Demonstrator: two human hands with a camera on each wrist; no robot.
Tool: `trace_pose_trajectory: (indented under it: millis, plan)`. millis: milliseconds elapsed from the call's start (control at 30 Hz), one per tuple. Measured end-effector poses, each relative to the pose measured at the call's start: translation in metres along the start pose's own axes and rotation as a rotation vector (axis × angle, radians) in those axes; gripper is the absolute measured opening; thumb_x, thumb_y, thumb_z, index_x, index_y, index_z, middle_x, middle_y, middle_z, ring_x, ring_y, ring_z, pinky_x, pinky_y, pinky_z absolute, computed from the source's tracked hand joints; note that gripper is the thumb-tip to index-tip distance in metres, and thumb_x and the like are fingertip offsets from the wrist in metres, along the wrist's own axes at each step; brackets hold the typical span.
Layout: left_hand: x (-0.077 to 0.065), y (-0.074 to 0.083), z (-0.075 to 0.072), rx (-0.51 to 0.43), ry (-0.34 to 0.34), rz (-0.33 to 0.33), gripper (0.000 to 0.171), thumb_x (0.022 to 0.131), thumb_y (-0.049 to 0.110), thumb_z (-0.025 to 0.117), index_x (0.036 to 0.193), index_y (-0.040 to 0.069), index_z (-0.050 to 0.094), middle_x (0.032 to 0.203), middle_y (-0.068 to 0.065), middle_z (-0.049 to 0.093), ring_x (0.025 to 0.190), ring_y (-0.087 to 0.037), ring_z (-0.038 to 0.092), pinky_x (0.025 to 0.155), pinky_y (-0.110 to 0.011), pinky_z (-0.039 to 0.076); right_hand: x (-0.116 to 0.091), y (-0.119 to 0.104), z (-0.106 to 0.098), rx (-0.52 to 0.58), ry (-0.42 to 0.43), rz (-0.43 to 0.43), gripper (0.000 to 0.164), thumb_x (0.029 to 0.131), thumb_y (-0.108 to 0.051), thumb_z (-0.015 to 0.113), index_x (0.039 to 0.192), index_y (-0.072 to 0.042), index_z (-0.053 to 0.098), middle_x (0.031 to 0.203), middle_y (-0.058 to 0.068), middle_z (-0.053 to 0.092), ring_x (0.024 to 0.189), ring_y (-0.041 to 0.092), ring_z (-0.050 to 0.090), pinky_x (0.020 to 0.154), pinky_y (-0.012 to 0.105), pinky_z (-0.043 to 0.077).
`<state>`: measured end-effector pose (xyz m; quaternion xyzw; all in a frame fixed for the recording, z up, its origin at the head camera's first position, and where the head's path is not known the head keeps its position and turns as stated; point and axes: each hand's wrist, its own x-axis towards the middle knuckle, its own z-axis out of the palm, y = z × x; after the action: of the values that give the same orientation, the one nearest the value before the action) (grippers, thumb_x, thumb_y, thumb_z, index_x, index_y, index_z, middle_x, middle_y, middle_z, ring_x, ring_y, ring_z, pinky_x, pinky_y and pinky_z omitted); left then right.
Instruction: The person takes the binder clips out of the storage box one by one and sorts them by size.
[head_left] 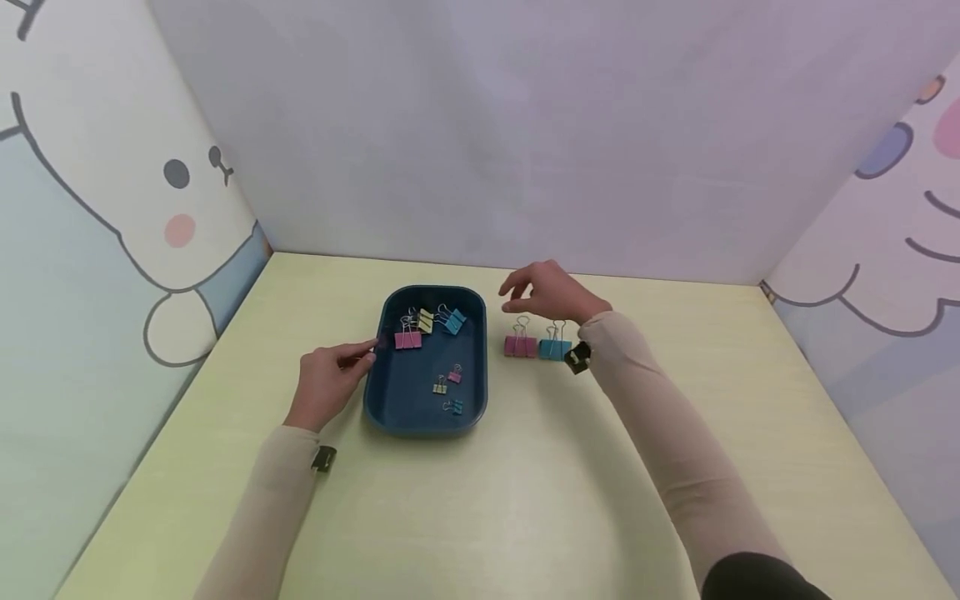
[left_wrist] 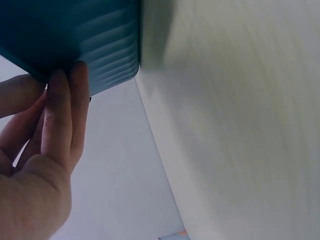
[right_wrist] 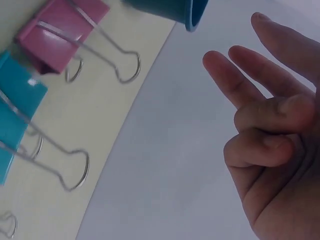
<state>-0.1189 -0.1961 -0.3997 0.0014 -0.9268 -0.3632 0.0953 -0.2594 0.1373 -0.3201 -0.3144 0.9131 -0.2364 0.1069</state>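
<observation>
A dark blue tray (head_left: 427, 421) lies on the table, its left rim pinched between the thumb and fingers of my left hand (head_left: 330, 379). Inside it, a pink binder clip (head_left: 408, 340), a yellow one (head_left: 425, 322) and a blue one (head_left: 453, 322) sit at the far end; small pink (head_left: 455, 374), yellow (head_left: 439, 388) and blue (head_left: 454, 407) clips lie nearer. Right of the tray stand a large pink binder clip (head_left: 520, 346) and a large blue one (head_left: 555, 348). My right hand (head_left: 553, 292) hovers above and behind these, holding nothing, with thumb and two fingers extended.
Part of another wire handle (right_wrist: 7, 224) shows beside the large blue clip in the right wrist view; its body is out of frame. A pale wall (head_left: 525, 167) rises behind the table (head_left: 465, 517), and printed panels stand at both sides.
</observation>
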Motion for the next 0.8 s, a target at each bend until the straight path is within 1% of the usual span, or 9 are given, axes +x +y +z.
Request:
trace_pose_trajectory:
  millis: [100,233,367,500,700,800]
  plan:
    - [0.000,0.000,0.000,-0.002,0.007,0.004,0.031,0.098,0.018,0.065,0.128,0.010,0.070,0.111,-0.018,0.076,0.096,-0.032,0.076,0.076,-0.040,0.060,0.009,-0.008,0.008,0.023,-0.002,-0.022,0.023,0.095,-0.025,0.070,0.114,-0.013,0.076,0.106,0.007,0.076,0.095,0.022,0.069,0.087,0.041,0.058]
    - [-0.001,0.000,0.001,0.003,0.009,0.007,0.031,0.098,0.018,0.065,0.128,0.011,0.070,0.111,-0.018,0.077,0.095,-0.031,0.076,0.077,-0.043,0.061,0.019,-0.019,0.016,0.050,-0.027,-0.036,0.022,0.096,-0.024,0.070,0.113,-0.012,0.076,0.109,0.006,0.076,0.101,0.023,0.067,0.090,0.041,0.058]
    - [-0.001,0.000,0.001,0.006,0.003,-0.002,0.031,0.099,0.018,0.065,0.128,0.011,0.070,0.113,-0.018,0.076,0.097,-0.031,0.075,0.080,-0.045,0.061,0.029,-0.029,0.023,0.048,-0.046,-0.037,0.023,0.096,-0.023,0.070,0.115,-0.012,0.076,0.112,0.005,0.076,0.106,0.021,0.066,0.096,0.041,0.056]
    - [-0.001,0.001,0.001,0.000,0.011,-0.005,0.031,0.098,0.018,0.065,0.128,0.011,0.070,0.114,-0.018,0.075,0.100,-0.032,0.075,0.081,-0.047,0.061,0.042,-0.036,0.031,0.036,-0.050,-0.048,0.026,0.095,-0.020,0.070,0.118,-0.008,0.074,0.112,0.007,0.075,0.105,0.022,0.066,0.095,0.040,0.056]
    - [-0.002,-0.001,0.003,-0.020,0.010,-0.007,0.031,0.097,0.017,0.066,0.127,0.010,0.070,0.115,-0.018,0.075,0.101,-0.032,0.075,0.082,-0.047,0.061,0.062,-0.037,0.046,0.017,-0.056,-0.005,0.025,0.096,-0.015,0.069,0.118,-0.006,0.073,0.114,0.009,0.075,0.105,0.020,0.070,0.094,0.034,0.058]
    - [-0.002,-0.002,0.004,-0.033,0.008,-0.012,0.031,0.098,0.017,0.066,0.128,0.010,0.070,0.115,-0.019,0.075,0.101,-0.032,0.075,0.083,-0.047,0.061,0.070,-0.040,0.051,0.003,-0.047,0.004,0.026,0.096,-0.013,0.068,0.120,-0.005,0.072,0.116,0.011,0.075,0.107,0.021,0.072,0.094,0.034,0.059]
